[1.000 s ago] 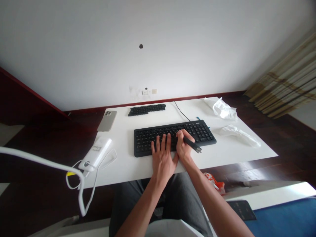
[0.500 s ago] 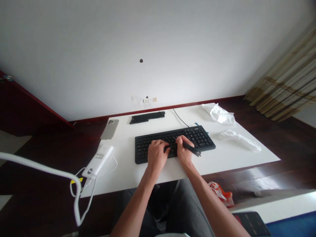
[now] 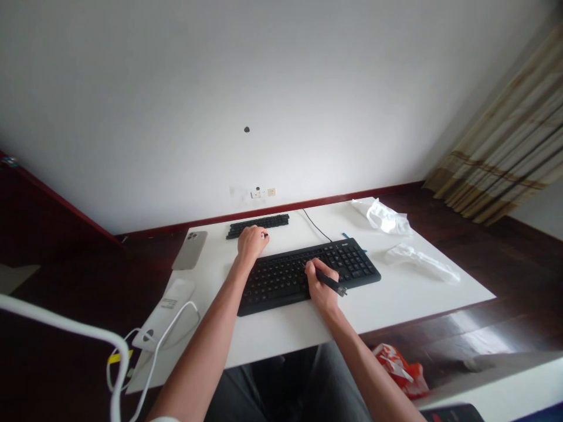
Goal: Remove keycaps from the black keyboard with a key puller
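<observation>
A black keyboard (image 3: 275,281) lies on the white table, many of its key positions partly bare in the middle and left. Behind it, removed black keycaps (image 3: 279,220) sit in close rows. My left hand (image 3: 251,243) is over the near edge of those rows, fingers pinched on a small black keycap (image 3: 265,235). My right hand (image 3: 323,284) rests on the keyboard's near middle, closed around a slim black pen-like tool (image 3: 332,282) whose tip points at the keys.
A phone (image 3: 190,250) lies at the table's left, beside a white power strip (image 3: 165,310) with a looped white cable (image 3: 65,321). Crumpled clear plastic bags (image 3: 382,217) are at the right. A red-and-white bag (image 3: 400,369) is on the floor below.
My left hand has moved from the keyboard up and left to the loose keycaps, a small keycap between its fingers. My right hand stays on the keyboard with the tool. The view has tilted slightly.
</observation>
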{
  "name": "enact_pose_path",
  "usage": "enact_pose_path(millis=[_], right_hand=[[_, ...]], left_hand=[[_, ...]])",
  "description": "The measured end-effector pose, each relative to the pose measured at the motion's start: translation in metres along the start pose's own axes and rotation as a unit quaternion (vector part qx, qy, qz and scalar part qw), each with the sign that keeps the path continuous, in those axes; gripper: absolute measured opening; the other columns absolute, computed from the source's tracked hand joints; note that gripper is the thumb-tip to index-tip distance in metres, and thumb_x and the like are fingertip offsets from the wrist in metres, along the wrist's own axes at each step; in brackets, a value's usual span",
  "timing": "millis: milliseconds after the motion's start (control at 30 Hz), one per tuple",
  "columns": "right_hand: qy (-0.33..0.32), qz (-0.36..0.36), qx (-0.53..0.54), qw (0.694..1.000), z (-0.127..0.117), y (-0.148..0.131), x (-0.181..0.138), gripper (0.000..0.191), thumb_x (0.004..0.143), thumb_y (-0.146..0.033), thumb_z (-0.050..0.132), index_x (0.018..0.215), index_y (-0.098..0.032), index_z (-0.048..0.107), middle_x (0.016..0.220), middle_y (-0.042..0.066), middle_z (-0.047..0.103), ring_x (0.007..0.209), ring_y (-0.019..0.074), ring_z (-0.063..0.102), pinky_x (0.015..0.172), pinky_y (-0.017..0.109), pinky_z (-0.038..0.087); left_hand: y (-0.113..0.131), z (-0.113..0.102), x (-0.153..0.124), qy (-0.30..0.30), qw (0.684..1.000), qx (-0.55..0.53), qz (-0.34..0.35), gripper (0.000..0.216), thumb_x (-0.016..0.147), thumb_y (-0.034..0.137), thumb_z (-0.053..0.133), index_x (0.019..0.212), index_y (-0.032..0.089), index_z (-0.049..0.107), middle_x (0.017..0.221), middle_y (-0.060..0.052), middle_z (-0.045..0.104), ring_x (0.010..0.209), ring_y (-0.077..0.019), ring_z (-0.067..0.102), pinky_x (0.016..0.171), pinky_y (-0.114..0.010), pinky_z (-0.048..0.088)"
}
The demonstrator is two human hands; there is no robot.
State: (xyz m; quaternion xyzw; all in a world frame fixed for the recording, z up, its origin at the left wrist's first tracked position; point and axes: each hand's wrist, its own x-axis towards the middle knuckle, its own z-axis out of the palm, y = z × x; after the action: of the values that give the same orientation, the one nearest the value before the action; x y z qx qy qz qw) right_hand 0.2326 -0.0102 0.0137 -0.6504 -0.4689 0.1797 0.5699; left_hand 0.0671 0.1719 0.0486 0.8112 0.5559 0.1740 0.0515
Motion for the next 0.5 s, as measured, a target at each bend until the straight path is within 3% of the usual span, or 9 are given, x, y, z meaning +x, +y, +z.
enact_pose_path(millis=[233,500], right_hand=[[-0.028,0.015,-0.015,0.999,0.000,0.001,0.000,0.044,0.100,-0.043,0.051,0.063,-0.022,0.039,0.056,-0.004,0.037,0.054,0.0124,0.037,0.054,0.029,0.028],[-0.029,0.022,-0.030,0.999,0.000,0.005,0.001,0.045,0.100,-0.046,0.051,0.063,-0.022,0.042,0.055,-0.004,0.038,0.054,0.0129,0.038,0.054,0.029,0.028]], left_hand=[[-0.013,0.023,0.001,0.024,0.999,0.034,0.000,0.022,0.094,0.028,0.066,0.108,0.027,0.083,0.110,-0.008,0.072,0.107,-0.0277,0.060,0.092,-0.035,0.051],[-0.019,0.026,0.001,0.033,0.999,0.031,0.004,0.032,0.093,0.030,0.071,0.124,0.027,0.077,0.112,-0.006,0.072,0.105,-0.0259,0.059,0.095,-0.034,0.049]])
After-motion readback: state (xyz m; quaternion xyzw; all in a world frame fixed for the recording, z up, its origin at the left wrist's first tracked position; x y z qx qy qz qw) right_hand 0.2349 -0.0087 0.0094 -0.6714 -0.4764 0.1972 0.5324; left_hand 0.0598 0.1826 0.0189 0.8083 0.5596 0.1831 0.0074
